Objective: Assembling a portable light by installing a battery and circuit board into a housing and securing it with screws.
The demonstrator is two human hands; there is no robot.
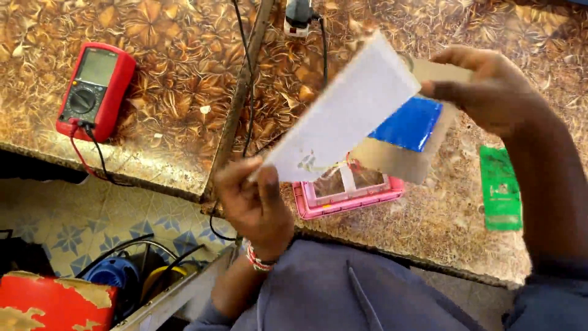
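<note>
Bare desk (171, 67) lies open between the red multimeter (95, 91) at the left and the black cables (247, 79) running down the middle seam. At the right, a gap stays free between the pink frame (349, 195) and the green circuit board (500, 189). The raised white panel (343, 113) blocks the centre.

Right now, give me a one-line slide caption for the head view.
Left hand and right hand hold a white panel with a blue battery pack above a pink case.
</note>
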